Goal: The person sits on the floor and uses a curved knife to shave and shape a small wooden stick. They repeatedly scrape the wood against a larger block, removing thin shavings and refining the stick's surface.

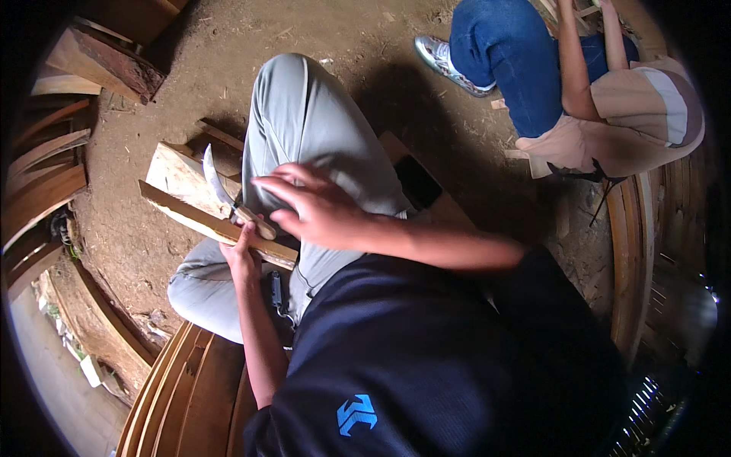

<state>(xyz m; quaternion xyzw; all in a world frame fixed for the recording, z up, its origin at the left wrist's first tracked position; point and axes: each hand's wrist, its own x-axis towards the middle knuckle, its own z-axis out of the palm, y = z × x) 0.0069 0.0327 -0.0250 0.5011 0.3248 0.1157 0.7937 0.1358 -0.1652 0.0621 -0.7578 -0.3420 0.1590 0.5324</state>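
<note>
Across my lap slants a long wooden strip [190, 215], with its far end out to the left. My left hand [242, 255] is closed around it, fingers beneath and thumb on top. A curved knife [212, 174] with a pale hooked blade and wooden handle [255, 222] lies across the strip, and the same hand pins its handle there. My right hand [324, 215] hovers just right of the handle, over my leg. Its fingers are spread, a little smeared by motion, and hold nothing. Behind the strip, a pale wooden block [173, 169] rests on the ground.
At upper right another person [594, 114] sits close by. Stacked curved planks [46, 167] line the left side, and more planks [632, 251] stand at right. A dark flat rectangular object [417, 181] lies beside my knee. Chips dot the dirt floor [221, 46].
</note>
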